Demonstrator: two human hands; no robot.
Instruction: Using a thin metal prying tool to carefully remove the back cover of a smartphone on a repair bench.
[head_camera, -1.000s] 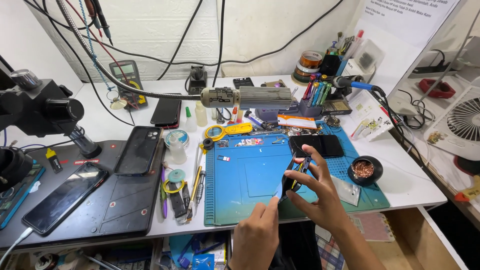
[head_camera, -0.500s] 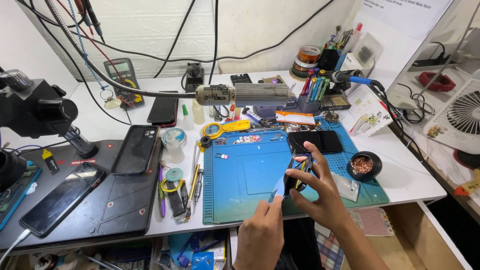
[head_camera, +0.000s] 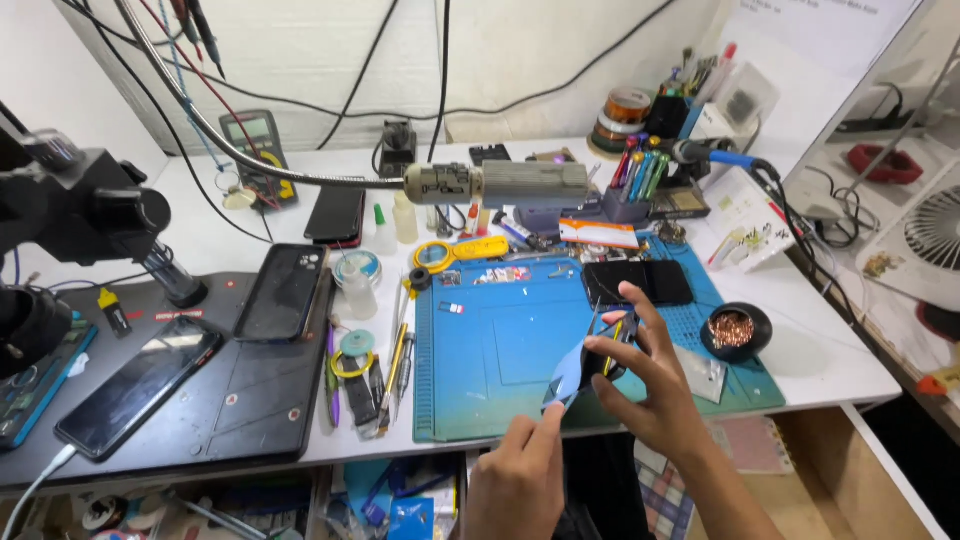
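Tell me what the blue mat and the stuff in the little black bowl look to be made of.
Blue mat: probably silicone or rubber, with a matte, slightly soft look and moulded compartments along its top edge. Black bowl: it holds a shiny coppery tangle, most likely brass or copper wool, judging by its metallic glint and curly strands.

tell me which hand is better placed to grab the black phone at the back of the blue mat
Right, probably. The right hand is above the blue mat, just short of the black phone, though it holds tools. The left hand is lower, pinching a blue piece.
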